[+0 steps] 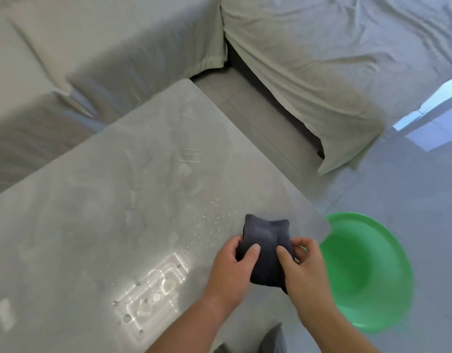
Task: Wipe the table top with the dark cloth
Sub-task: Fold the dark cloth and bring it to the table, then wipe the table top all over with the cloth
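Observation:
A dark grey cloth, folded into a small pad, is held over the near right part of the grey table top. My left hand grips its left side with the thumb on top. My right hand grips its right side the same way. Water droplets and wet streaks lie on the table top to the left of the cloth and further back. Whether the cloth touches the table I cannot tell.
A green plastic basin sits on the glossy tiled floor just past the table's right corner. A sofa under a pale cover wraps around the far side and a second section stands at the right.

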The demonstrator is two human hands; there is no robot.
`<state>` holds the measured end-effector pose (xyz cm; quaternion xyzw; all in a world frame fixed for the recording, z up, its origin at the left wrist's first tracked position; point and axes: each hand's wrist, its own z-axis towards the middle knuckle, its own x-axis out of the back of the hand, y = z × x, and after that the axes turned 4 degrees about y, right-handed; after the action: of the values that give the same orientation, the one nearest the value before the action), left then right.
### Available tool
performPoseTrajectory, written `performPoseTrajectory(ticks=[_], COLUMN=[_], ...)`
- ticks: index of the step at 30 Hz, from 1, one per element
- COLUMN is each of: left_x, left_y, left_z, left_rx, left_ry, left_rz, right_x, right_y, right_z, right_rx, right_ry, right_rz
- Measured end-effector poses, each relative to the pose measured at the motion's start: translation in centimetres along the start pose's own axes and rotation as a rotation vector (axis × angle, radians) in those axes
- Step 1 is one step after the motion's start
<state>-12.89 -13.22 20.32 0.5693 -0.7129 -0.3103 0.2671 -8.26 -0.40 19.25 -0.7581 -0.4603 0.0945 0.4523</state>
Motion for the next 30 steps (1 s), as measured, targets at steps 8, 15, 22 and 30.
performPoseTrajectory(ticks=[8, 15, 22, 30], left_x=[8.5, 9.7, 9.8, 12.2], left_y=[3.5, 6.6, 12.2, 14.8], left_z=[4.6, 11.9, 21.3, 28.5], left_rx=[0.023, -0.02, -0.127, -0.245], left_ry=[0.16, 0.197, 0.244, 0.28], left_rz=[-0.144, -0.187, -0.373, 0.23], right_x=[-10.5, -17.2, -23.4, -28.8], right_y=[-5.6, -9.7, -16.4, -18.5], right_z=[3.0, 10.8, 19.1, 25.3], right_rx=[0.167, 0.272, 0.483, 0.73], right_ry=[-0.252, -0.412, -0.386, -0.37], right_rz=[-0.28, -0.456, -0.51, -0.915])
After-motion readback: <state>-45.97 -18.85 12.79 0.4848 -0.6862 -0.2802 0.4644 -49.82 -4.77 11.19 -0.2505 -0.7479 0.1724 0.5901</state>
